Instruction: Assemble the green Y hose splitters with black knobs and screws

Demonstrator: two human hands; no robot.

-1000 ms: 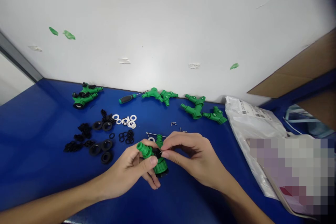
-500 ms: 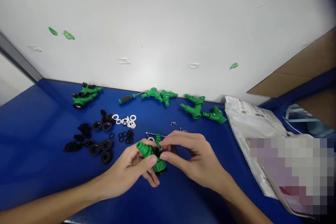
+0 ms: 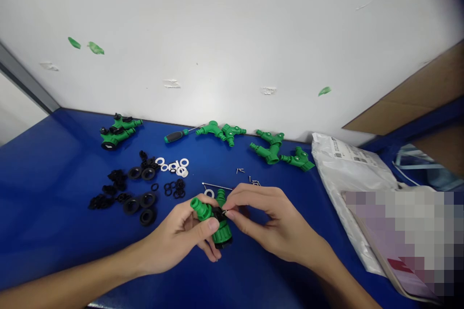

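My left hand (image 3: 181, 239) grips a green Y-shaped hose connector (image 3: 213, 219) just above the blue table (image 3: 54, 203), thumb across its body. My right hand (image 3: 268, 222) pinches a small dark piece with thumb and forefinger against the connector's middle; the piece is too small to name. A thin metal rod (image 3: 216, 186) and a white washer (image 3: 209, 193) lie on the table just behind the connector.
Black rings and caps (image 3: 134, 193) and white washers (image 3: 174, 165) are scattered to the left. More green connectors (image 3: 275, 150) and a screwdriver (image 3: 176, 136) lie along the wall, another green connector (image 3: 116, 134) at far left. Small screws (image 3: 250, 177) lie mid-table. A plastic bag (image 3: 351, 169) sits right.
The connector has been tipped slightly and lowered a little in my left hand. My right fingers have stayed pinched at its middle, shifting slightly.
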